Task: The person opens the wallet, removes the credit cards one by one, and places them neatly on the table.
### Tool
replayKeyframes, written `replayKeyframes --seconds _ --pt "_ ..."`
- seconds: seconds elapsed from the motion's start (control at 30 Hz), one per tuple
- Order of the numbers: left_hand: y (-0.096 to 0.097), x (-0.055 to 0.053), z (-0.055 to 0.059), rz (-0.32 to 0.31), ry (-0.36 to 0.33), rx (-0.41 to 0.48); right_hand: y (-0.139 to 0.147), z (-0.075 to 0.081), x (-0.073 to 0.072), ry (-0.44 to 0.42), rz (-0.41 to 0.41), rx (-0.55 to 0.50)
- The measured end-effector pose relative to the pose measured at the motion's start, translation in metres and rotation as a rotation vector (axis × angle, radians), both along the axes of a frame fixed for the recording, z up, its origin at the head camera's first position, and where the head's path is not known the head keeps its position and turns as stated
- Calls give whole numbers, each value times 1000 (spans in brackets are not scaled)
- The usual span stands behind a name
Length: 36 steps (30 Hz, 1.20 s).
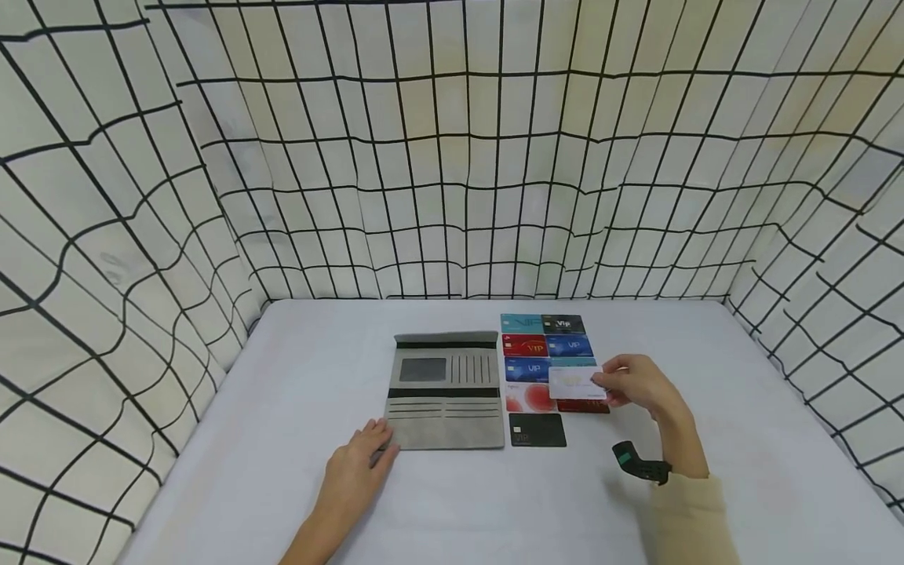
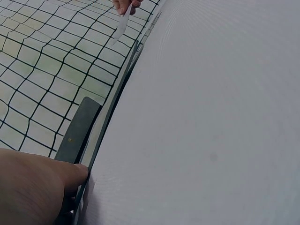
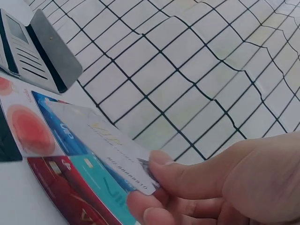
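Observation:
An unfolded grey wallet lies on the white table, its card slots and a dark window facing up. My left hand rests at the wallet's lower left corner, fingers relaxed; in the left wrist view the thumb touches the wallet's edge. With thumb and fingers my right hand pinches a white card by its right end, tilted above the other cards. Beneath it, a teal card and a dark red card are partly covered. Gold lettering and a printed number show on the white card.
Right of the wallet, cards lie in two columns, among them a bright red card, a blue card and a red-and-white card. A black card lies nearest. Black netting over white cloth surrounds the table.

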State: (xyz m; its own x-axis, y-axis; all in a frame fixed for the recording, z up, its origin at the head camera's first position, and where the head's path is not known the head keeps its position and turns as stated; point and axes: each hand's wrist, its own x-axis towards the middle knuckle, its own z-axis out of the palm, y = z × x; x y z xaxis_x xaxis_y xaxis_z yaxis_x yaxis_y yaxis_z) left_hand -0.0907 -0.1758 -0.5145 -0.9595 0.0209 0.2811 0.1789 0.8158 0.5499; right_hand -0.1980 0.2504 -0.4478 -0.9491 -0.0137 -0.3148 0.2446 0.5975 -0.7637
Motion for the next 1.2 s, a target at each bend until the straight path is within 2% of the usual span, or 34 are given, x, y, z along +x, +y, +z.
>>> replayKeyframes --seconds 0.33,0.73,1.2 --pt "-4 -2 0 0 11 -8 14 -4 6 -68 39 -20" --pt "-3 -1 2 -8 -5 -12 27 -14 14 -122 86 13" --pt "1 -1 3 -9 -14 0 28 -20 19 -183 100 64"
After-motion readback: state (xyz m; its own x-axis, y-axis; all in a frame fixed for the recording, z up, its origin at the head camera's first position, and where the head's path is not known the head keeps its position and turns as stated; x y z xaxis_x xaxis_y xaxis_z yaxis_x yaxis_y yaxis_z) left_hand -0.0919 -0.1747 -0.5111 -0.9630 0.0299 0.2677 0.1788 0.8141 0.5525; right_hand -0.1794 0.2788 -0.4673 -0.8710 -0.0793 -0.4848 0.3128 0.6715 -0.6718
